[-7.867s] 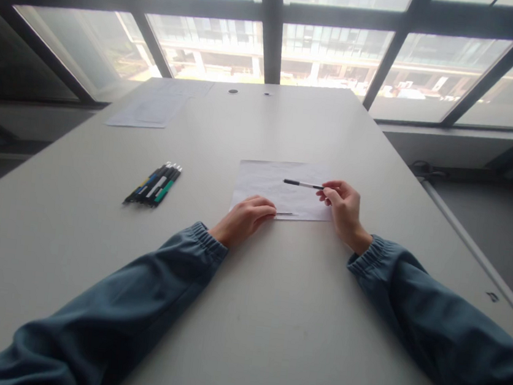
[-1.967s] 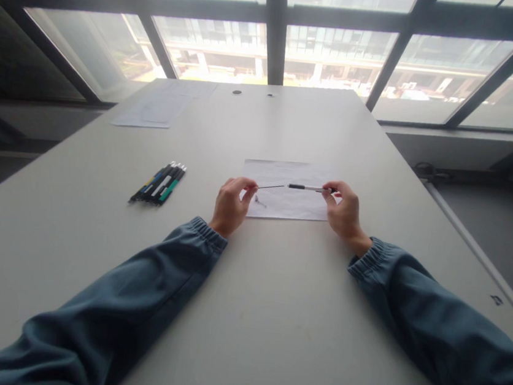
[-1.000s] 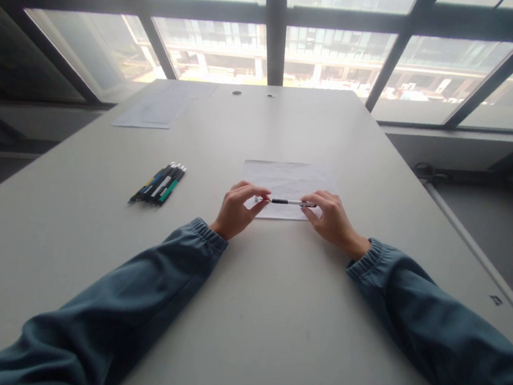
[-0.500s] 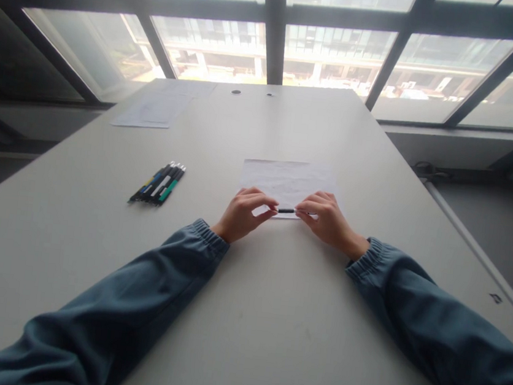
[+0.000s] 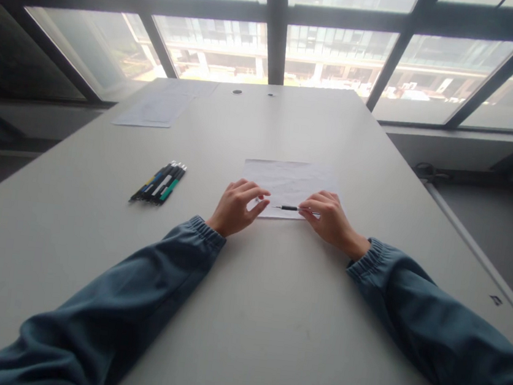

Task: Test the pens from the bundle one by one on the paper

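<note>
Since half a second ago your hands have drawn a little apart: then both sets of fingertips met on the pen over the near edge of the paper, and now your left hand (image 5: 236, 207) has let go and slid slightly left, while a full second back the pen was spanned between both hands, with more of its barrel showing.

From the head camera, the only view, your right hand (image 5: 331, 219) pinches the pen (image 5: 288, 208) at its right end between thumb and forefinger; the pen lies nearly level, tip pointing left, low over the near edge of the white sheet of paper (image 5: 286, 177). Whether it rests on the sheet or hangs just above it cannot be told. Your left hand is loosely curled and holds nothing, its fingers bent and resting near the sheet's near left corner, just beside the pen's tip but apart from it. A tiny pale speck lies by those fingers; it is too small to identify.

Well off to the left, a row of pens (image 5: 159, 183) lies side by side on the grey table (image 5: 242, 314). More sheets (image 5: 159, 107) sit at the far left, by the window (image 5: 274, 34).

As for risk: you hold the pen by one end only, so it could tip or roll out of the pinch. Any small loose piece near your left fingers could be brushed away by your sleeve.
</note>
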Tool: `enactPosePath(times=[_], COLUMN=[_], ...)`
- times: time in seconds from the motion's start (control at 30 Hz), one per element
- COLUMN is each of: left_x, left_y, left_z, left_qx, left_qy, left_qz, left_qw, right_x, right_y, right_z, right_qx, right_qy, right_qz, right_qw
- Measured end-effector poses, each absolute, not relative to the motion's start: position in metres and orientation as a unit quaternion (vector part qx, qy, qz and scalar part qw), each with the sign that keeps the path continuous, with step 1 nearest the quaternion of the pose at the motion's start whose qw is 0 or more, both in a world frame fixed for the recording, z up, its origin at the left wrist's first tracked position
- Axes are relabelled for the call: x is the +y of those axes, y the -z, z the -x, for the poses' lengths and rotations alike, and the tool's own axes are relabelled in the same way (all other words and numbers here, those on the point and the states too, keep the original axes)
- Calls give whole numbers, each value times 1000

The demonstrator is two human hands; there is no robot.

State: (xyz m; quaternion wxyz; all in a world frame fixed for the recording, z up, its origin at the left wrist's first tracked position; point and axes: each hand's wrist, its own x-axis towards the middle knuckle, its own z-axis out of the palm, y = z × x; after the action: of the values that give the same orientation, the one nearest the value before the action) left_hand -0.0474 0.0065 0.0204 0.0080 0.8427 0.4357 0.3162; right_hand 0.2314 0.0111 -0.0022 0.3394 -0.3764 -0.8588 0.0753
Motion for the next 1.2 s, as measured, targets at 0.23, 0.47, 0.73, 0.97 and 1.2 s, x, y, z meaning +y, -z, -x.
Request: enactPosePath(times=[0.23,0.47,0.73,0.97,1.2], left_x=[18,20,14,11,11], left_y=[-13,-10,-14,-17,-18], left_z=[64,60,52,49,49], left_qx=[449,433,415,403,398], left_qy=[-241,-240,-264,-281,-279], left_qz=[-859,-868,-870,-871,-874], left_qw=[-44,-38,-16,-12,-12], right_x=[12,13,11,10,10], right_y=[4,5,3,2,2], right_z=[-233,-233,-232,-231,-230], right_qx=[-844,-847,-854,-855,-857], right_qy=[-75,-72,-71,-68,-64], right_qz=[408,406,386,382,381], right_qw=[340,335,340,344,339])
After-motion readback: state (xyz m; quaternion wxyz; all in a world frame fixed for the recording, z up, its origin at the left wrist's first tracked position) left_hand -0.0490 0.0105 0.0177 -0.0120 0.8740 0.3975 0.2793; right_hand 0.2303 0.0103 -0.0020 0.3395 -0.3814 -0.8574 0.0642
